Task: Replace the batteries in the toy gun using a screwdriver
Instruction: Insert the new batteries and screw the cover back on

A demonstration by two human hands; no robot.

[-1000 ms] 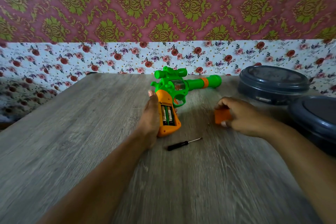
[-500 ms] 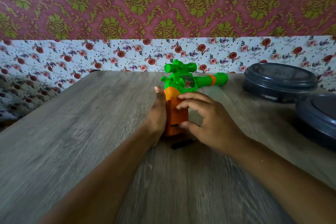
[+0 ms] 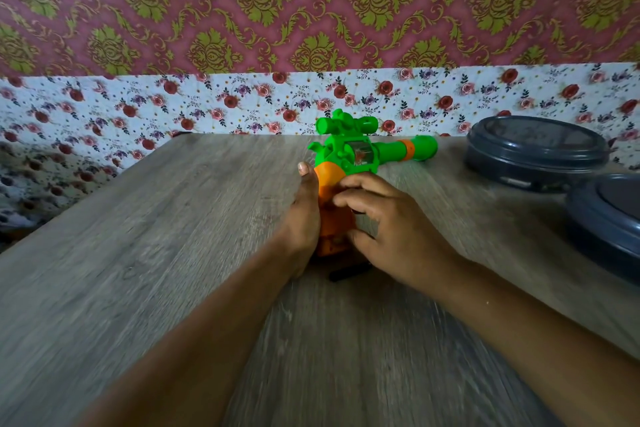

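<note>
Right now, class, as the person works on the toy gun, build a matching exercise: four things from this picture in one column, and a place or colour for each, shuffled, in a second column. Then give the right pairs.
Column one:
1. toy gun
2. screwdriver
3. left hand
4. grey lidded containers

Column two:
A. at the table's right edge
B. green barrel, orange grip
C. lying on the table just below the gun's grip
D. pressed against the grip's left side

Right pairs: 1-B, 2-C, 3-D, 4-A
</note>
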